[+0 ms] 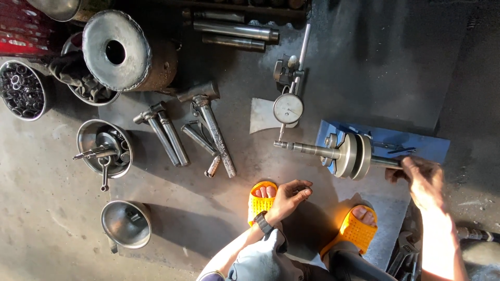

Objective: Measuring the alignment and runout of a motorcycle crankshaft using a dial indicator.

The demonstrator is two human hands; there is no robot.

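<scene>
Here the right hand (423, 176) grips the right end of a steel crankshaft (341, 154), fingers wrapped round its thin shaft; the piece lies level on a blue stand (427, 145) on the dark concrete floor (47, 218), with two thick polished discs side by side at its middle and a stepped shaft reaching left. The left hand (289, 199) holds nothing; it rests loosely curled, fingers bent, just beside the left foot's orange perforated sandal (259, 203), with a dark watch (263, 224) at the wrist. A second orange sandal (357, 231) sits below the crankshaft. Just above the shaft's left tip stands a dial gauge (288, 108), a round white face on a slim metal post clamped to a dark base, its stem pointing down at the shaft. To the left, well apart, lie a steel hammer (208, 122) with a long knurled handle and several smooth grey cylindrical drifts (165, 136). A heavy rusty cylinder (127, 52) with a flat welded face and a central hole lies on its side at upper left. Round metal bowls stand along the left: one (22, 89) filled with small dark rings, one (104, 148) holding greasy tools and parts, and one (126, 224) shiny inside. A red plastic crate (23, 26) fills the top-left corner.
</scene>
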